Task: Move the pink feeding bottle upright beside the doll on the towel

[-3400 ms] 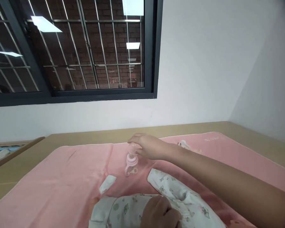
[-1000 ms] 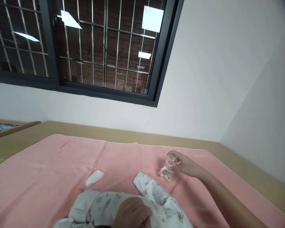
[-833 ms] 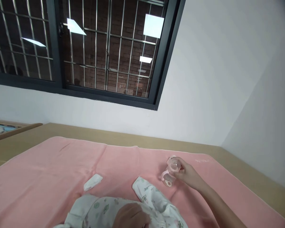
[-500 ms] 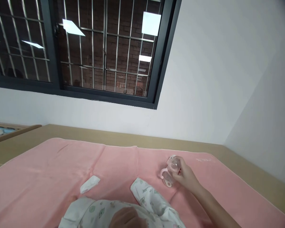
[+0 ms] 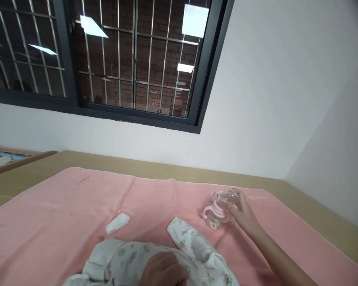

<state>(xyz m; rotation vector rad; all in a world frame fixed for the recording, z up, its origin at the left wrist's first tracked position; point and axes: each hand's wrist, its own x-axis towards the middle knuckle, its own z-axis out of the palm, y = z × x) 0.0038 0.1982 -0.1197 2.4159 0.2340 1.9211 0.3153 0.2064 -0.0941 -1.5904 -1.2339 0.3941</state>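
**Entry: pink blanket with baby items, bottle in right hand**

1. Surface point(image 5: 26, 169), tan, wide. It runs back to the white wall point(image 5: 256, 99) under the barred window point(image 5: 122, 59) and into the corner at far right. A bare tan strip shows along the far edge and down the right edge.

2. Pink blanket point(image 5: 62, 210), spread over most of the surface. Its far edge lies just short of the wall strip. The left half is open cloth; only one small item sits there.

3. Printed baby garment point(image 5: 193, 250), white, rumpled, at the near edge of the blanket. The left hand point(image 5: 162, 272) rests on it with fingers curled in; whether it pinches the cloth cannot be told.

4. Baby bottle point(image 5: 217, 208), clear with pink handles, near the far right corner of the blanket, tilted, base at or just above the cloth. The right hand point(image 5: 241, 212) is closed around its upper part, fingers wrapped on the top.

5. Small white folded piece point(image 5: 118, 223), left of centre, well apart from both hands.

Progress, as judged: the bottle is held, not released; the garment is unfolded and unsorted.

Room: open cloth left and centre; less to the right, where blanket edge and surface edge come close to the bottle.
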